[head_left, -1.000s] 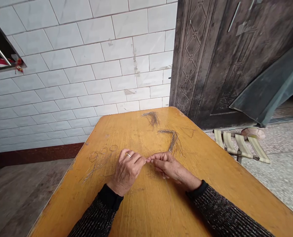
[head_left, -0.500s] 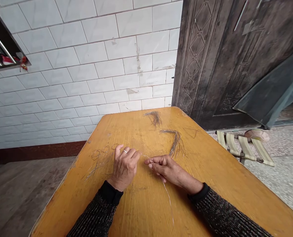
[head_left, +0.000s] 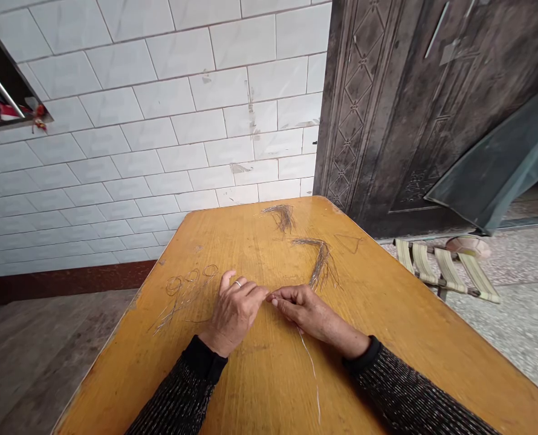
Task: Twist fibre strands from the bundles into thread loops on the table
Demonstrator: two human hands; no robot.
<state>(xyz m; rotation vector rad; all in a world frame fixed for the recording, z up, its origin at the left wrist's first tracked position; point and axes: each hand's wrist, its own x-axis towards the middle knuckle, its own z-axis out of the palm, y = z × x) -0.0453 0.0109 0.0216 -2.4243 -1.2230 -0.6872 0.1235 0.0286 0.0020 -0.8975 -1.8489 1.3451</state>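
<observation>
A thin wire (head_left: 313, 367) hangs from my right hand (head_left: 306, 310), its free end trailing down over the table toward me. Thumb and index finger of that hand are pinched on it. My left hand (head_left: 238, 312), with a ring on one finger, meets the right at the fingertips. Its thumb and index finger are closed on the wire's upper end, which the fingers hide. Left of my left hand lie several wires with looped ends (head_left: 191, 278), their straight tails crossing one another.
On the wooden table (head_left: 260, 386), a bent bundle of wires (head_left: 320, 260) lies beyond my right hand, and another bundle (head_left: 281, 216) near the far edge. A tiled wall (head_left: 169, 121) stands behind. A strap-seated stool (head_left: 448, 269) is on the floor at right.
My left hand has moved right, closing the gap to the right fingertips. The short stretch of wire seen between the hands is now covered. My right hand has barely moved.
</observation>
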